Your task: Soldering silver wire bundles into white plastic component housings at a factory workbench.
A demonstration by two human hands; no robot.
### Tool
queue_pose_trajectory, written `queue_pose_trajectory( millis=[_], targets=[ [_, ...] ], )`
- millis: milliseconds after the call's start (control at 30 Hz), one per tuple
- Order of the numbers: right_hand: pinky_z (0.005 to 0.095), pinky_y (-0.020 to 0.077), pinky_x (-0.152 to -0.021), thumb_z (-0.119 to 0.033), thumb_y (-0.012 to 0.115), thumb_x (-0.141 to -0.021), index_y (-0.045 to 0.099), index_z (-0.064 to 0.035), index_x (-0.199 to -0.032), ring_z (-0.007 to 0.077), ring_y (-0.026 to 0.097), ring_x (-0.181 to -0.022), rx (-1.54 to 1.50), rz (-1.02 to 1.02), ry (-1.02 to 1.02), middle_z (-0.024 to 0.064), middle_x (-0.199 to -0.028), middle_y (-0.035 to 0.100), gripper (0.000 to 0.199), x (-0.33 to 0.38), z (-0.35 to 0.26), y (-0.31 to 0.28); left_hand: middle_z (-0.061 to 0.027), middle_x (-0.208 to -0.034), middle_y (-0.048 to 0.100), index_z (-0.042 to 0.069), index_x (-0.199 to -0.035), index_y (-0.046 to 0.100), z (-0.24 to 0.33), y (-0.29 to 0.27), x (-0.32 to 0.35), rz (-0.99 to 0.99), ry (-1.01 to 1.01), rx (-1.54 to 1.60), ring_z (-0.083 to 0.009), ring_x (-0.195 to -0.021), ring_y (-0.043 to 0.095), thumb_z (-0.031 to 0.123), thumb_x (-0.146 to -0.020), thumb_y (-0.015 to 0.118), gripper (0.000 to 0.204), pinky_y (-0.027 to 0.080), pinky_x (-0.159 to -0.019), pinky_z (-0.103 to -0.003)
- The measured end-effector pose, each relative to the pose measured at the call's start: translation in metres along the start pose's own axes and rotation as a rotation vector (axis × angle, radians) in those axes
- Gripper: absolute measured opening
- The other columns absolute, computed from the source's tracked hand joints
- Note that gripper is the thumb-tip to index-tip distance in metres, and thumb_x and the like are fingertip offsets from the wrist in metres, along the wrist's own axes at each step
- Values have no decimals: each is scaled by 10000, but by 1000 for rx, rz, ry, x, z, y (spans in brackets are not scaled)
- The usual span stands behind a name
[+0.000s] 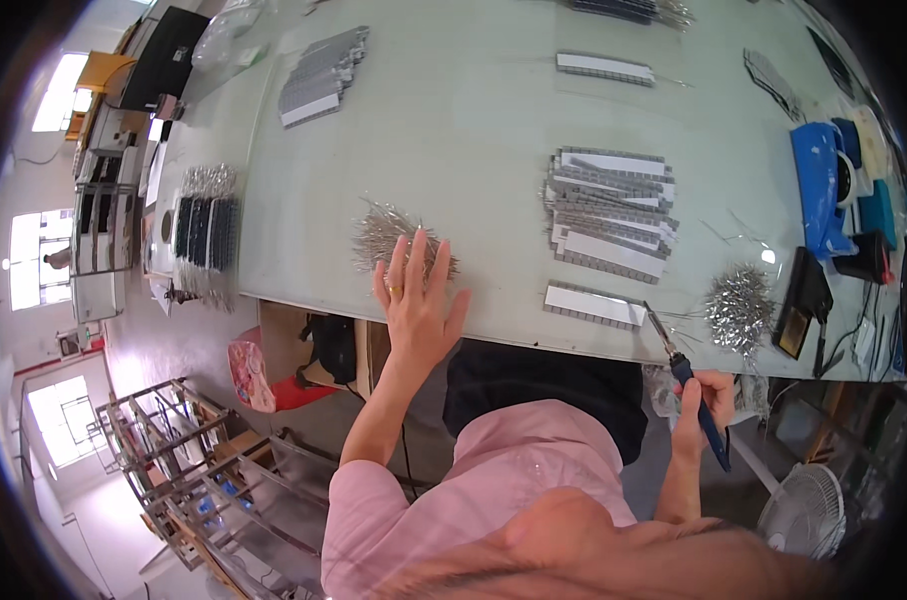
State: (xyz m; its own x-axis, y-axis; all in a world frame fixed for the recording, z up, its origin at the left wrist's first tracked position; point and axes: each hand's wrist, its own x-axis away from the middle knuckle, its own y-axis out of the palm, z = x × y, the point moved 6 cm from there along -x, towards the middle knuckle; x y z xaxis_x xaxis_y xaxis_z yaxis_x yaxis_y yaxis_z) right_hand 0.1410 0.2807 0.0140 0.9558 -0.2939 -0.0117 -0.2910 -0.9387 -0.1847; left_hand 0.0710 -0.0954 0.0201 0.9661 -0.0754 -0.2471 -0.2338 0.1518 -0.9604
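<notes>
My left hand (pixel 416 305) reaches over a loose pile of thin silvery wire pieces (pixel 382 232). Its fingers are spread and lie on the pile's right side; none is visibly pinched. In my right hand (pixel 702 405) is a soldering iron (pixel 682 368) with a dark blue handle, pointing up and left. Its tip is by the right end of a single white strip with grey toothed edges (pixel 596 304) near the table's front edge; whether they touch I cannot tell. Thin wires stick out right of that strip. Beyond it lies a stack of similar strips (pixel 614 215).
Right of the iron sits a tangled silvery wire ball (pixel 740 308), with a dark open box (pixel 802 302) and a blue pouch (pixel 820 190) beyond. Another strip (pixel 606 68) and a grey stack (pixel 324 75) lie farther back. Dark wired bundles (pixel 207 232) stand left. A fan (pixel 804 508) stands below right.
</notes>
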Motion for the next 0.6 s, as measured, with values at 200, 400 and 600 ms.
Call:
queue_pose_trajectory(
  millis=[200,400,600],
  targets=[
    [245,392,-667,-88,661,-875,565,-2,-938,119,506,-731,122,-110,-129,70,-860,579,144,-11,-11,28,-149,-1516,370,39,-1371,515,17,16,2,-103,4,68,-338,-1430,269,361,-856,658,624,124,-1150,-549],
    [254,379,-698,-95,667,-868,575,-5,-936,136,501,-771,100,-82,-131,70,-865,580,145,-9,-11,32,-164,-1521,366,56,-1383,521,42,10,17,-93,92,198,-339,-1427,288,342,-841,665,629,114,-1151,-531],
    [259,391,-676,-79,664,-859,586,-2,-925,142,505,-736,84,-100,-122,79,-845,586,128,-9,-14,43,-140,-1456,446,63,-1341,566,30,15,15,-59,133,192,-329,-1388,340,320,-820,690,594,199,-1127,-519]
  ],
)
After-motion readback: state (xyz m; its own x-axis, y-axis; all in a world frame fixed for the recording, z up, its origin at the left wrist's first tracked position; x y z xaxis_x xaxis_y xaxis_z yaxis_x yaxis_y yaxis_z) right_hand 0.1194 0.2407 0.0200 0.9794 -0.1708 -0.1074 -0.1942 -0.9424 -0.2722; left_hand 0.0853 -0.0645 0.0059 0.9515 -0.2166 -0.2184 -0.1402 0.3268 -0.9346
